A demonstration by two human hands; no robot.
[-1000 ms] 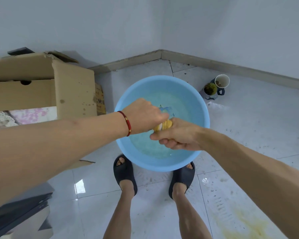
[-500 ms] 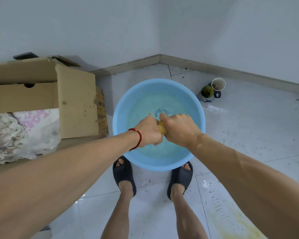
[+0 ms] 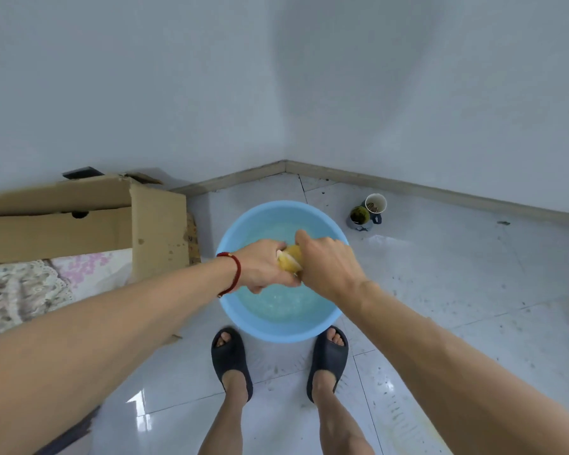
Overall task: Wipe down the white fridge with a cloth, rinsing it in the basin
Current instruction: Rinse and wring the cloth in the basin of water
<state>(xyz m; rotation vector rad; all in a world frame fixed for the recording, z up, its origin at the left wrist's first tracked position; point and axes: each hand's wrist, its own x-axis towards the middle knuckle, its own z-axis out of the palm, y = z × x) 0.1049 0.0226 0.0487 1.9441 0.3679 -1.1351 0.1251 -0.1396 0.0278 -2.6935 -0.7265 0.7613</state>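
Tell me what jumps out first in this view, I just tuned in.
Dead centre, the left hand and the right hand clamp a bunched yellow cloth over a light blue basin of water on the tiled floor, right in front of the dark slippers. An open cardboard box stands to the left, two cups by the far wall.

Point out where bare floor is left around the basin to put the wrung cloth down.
Free: tiles right of the blue basin, below the two cups. Crowded: the cardboard box flanks its left rim, slippered feet its near rim. Both hands grip the cloth.
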